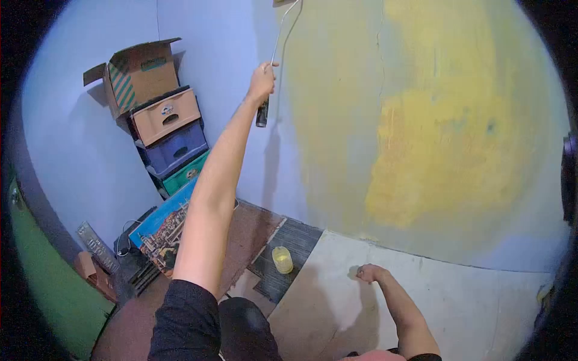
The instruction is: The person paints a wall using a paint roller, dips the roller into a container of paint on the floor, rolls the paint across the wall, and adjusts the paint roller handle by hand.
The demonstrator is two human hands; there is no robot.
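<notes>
My left hand [262, 84] is raised high and closed around the handle of a paint roller [262, 114]. The roller's thin wire frame runs upward to the top edge, where only a corner of its head shows against the wall [331, 120]. Patchy yellow paint covers much of that wall over a pale blue-lilac surface. Low on the right, my right hand [372, 274] is curled into a loose fist above the pale board on the floor [337, 295], with nothing seen sticking out of it. A clear tub with yellow liquid [282, 260] stands on dark matting between my arms.
An open cardboard box [144, 75] sits on stacked drawers [165, 117] in the left corner. In front leans a colourful picture panel [162, 228]. A green door [54, 271] is at far left, near a metal strip [96, 246]. A dark object [569, 177] juts in at the right edge.
</notes>
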